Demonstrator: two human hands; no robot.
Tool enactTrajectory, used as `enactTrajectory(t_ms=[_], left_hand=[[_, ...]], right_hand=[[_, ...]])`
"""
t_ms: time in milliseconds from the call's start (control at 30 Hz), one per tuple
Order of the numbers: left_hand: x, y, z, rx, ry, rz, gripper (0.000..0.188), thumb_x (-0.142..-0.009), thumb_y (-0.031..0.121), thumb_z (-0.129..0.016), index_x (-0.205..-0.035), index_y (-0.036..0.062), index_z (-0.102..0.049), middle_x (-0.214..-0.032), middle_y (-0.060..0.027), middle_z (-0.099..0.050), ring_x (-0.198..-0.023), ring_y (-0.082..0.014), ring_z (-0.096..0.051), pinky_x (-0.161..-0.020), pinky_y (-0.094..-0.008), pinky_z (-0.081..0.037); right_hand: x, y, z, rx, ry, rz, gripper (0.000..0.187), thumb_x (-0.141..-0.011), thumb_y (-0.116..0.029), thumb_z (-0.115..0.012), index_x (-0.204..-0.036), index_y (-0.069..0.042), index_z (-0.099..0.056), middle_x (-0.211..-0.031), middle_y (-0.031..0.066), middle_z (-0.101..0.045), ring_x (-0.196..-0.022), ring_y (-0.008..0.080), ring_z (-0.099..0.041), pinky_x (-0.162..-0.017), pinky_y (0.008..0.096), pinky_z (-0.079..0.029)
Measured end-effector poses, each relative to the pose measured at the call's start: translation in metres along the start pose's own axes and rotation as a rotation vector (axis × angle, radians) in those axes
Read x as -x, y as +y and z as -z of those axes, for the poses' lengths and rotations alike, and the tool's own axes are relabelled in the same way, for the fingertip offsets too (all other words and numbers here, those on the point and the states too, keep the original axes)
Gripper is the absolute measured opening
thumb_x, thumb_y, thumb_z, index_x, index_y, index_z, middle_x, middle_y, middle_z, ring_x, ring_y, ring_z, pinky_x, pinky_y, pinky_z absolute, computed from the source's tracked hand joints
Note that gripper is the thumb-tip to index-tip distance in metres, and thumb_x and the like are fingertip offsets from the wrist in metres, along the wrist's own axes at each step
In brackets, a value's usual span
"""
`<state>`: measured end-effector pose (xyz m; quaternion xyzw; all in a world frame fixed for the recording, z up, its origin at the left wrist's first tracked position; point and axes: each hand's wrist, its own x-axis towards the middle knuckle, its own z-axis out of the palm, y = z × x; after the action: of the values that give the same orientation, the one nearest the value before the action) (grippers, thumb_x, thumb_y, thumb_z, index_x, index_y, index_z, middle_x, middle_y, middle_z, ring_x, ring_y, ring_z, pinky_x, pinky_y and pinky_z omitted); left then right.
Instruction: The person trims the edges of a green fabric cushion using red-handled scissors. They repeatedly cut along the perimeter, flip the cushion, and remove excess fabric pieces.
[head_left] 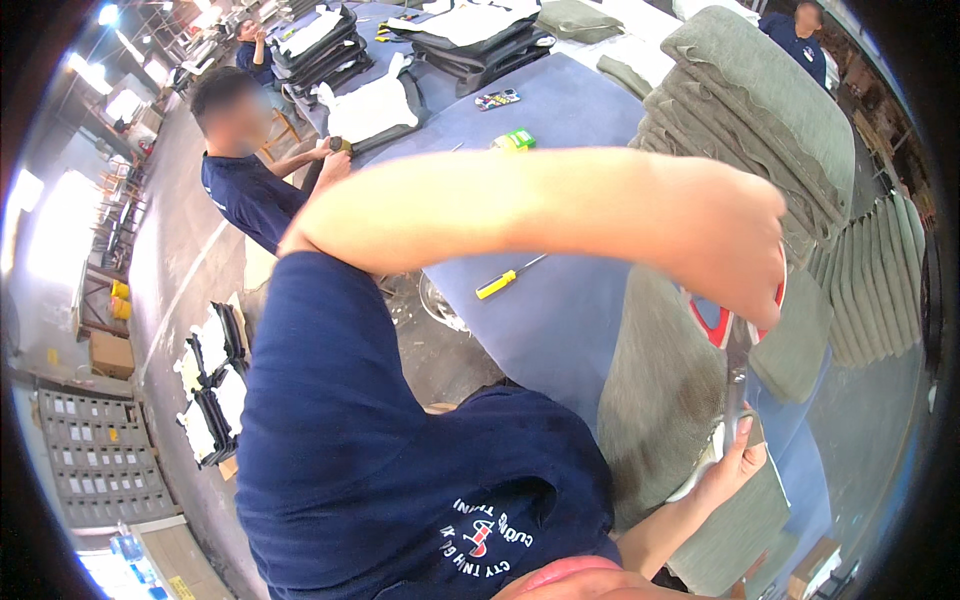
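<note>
The red-handled scissors (737, 345) are held in the hand (735, 255) at the end of the long forearm that crosses the picture; which hand it is cannot be told for sure, but it is taken here as the left hand, closed around the handles. The blades point down toward the other hand (735, 462), taken as the right one, whose fingers are pinched on the edge of the grey-green fabric piece (665, 400). This piece lies on the blue counter (560, 310), at its near right side.

The cut seems to be only at the fabric edge, so it is judged that the trimming is at an early or middle stage; how much edge is already cut cannot be seen.

A large stack of similar grey-green pieces (760, 110) is placed behind, and a yellow-handled screwdriver (505, 280) lies apart on the counter. A co-worker in dark blue (245, 190) is at the far end.
</note>
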<state>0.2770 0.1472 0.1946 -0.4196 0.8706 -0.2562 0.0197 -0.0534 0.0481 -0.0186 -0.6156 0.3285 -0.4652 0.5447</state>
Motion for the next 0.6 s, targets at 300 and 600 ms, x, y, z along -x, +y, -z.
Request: enactTrajectory(t_ms=[300, 600], left_hand=[[-0.019, 0.107, -0.093, 1.213, 0.422, 0.592, 0.058, -0.081, 0.036, -0.093, -0.123, 0.0098, -0.062, -0.107, -0.0117, -0.070, -0.108, -0.0321, -0.067, -0.102, -0.0475, -0.040], [-0.050, 0.152, -0.113, 1.313, 0.770, 0.851, 0.058, -0.071, 0.014, -0.089, -0.119, 0.0076, -0.057, -0.115, -0.0095, -0.061, -0.120, -0.0323, -0.059, -0.113, -0.0526, -0.035]], right_hand=[[-0.008, 0.000, -0.002, -0.006, -0.038, -0.010, 0.031, -0.107, -0.024, -0.074, -0.114, 0.006, -0.076, -0.107, 0.0087, -0.076, -0.096, 0.0133, -0.068, -0.090, 0.0316, -0.054], [-0.006, 0.008, -0.012, 0.009, 0.124, -0.047, 0.025, -0.109, -0.023, -0.072, -0.107, 0.000, -0.062, -0.102, 0.0049, -0.069, -0.092, 0.0107, -0.062, -0.086, 0.0304, -0.052]])
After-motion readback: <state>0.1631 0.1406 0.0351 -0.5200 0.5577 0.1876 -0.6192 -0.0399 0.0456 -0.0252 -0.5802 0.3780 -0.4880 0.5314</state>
